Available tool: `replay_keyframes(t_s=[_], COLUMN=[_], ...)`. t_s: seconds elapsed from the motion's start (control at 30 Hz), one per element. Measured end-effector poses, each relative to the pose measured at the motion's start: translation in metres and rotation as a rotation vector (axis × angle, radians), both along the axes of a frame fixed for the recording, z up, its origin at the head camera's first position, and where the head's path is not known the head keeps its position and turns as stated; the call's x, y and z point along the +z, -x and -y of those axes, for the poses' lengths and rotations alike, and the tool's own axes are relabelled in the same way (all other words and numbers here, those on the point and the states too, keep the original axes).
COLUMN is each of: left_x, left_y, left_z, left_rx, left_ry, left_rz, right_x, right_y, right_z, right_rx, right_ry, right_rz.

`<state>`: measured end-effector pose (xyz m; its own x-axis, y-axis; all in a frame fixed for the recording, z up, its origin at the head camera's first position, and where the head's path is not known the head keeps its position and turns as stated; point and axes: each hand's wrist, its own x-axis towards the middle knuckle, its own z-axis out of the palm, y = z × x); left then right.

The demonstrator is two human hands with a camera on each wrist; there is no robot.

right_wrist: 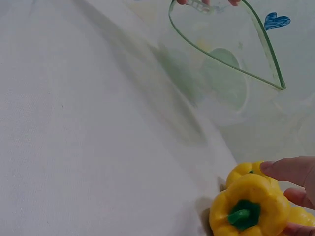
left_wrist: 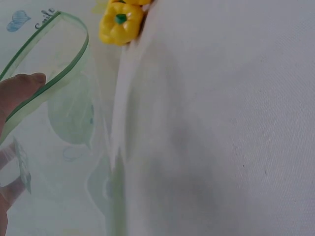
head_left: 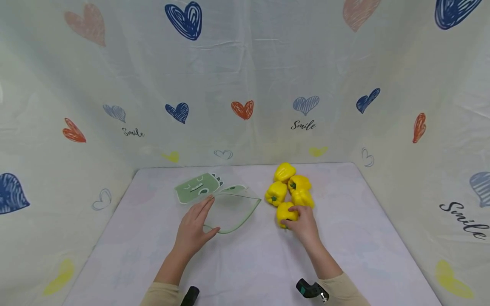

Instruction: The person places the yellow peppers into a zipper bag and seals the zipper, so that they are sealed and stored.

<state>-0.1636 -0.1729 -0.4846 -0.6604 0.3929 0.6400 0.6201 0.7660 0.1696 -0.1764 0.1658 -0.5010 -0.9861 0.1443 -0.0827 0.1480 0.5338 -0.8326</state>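
Observation:
A clear plastic zip bag with a green rim and a green cartoon print stands on the table with its mouth spread wide. My left hand holds it at the left side of the mouth, thumb and fingers apart; in the left wrist view the thumb lies over the green rim. To the bag's right is a cluster of several yellow bell peppers. My right hand grips the nearest bell pepper, fingers and thumb around its sides. Its green stem shows in the right wrist view.
The table has a pale cloth, and a curtain printed with hearts hangs behind it and at both sides. Black wrist devices sit by both sleeves. The other peppers touch or crowd the gripped one.

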Motion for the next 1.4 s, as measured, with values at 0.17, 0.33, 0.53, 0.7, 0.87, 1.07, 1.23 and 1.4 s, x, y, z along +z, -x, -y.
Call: replay_keyframes(t_s=[0.17,0.33,0.53,0.7,0.87,1.07,1.23,1.4], left_x=[0.001,-0.001,-0.004,-0.005,-0.007,-0.010,-0.014,-0.018], left_y=[-0.002,-0.003,-0.002,-0.002,-0.003,-0.004,-0.005,-0.007], left_z=[0.000,0.000,0.001,0.001,0.002,0.003,0.006,0.009], left_rx=[0.005,0.015,0.013,0.010,0.017,0.017,0.010,0.009], left_ry=[-0.004,-0.004,-0.012,-0.014,-0.006,0.004,0.018,0.019], left_rz=[0.020,0.021,-0.005,-0.009,0.012,0.041,0.045,0.055], right_x=[-0.006,-0.009,-0.011,-0.011,-0.010,-0.010,-0.008,-0.007], right_y=[-0.001,-0.003,-0.003,-0.003,-0.003,-0.003,-0.004,-0.006], right_z=[0.005,0.009,0.012,0.013,0.013,0.012,0.013,0.012], right_rx=[-0.046,-0.082,-0.100,-0.098,-0.103,-0.103,-0.094,-0.090], right_ry=[-0.006,0.004,-0.026,-0.045,-0.041,-0.037,-0.024,-0.014], right_rz=[-0.002,0.002,-0.024,-0.025,-0.015,-0.013,0.003,0.019])
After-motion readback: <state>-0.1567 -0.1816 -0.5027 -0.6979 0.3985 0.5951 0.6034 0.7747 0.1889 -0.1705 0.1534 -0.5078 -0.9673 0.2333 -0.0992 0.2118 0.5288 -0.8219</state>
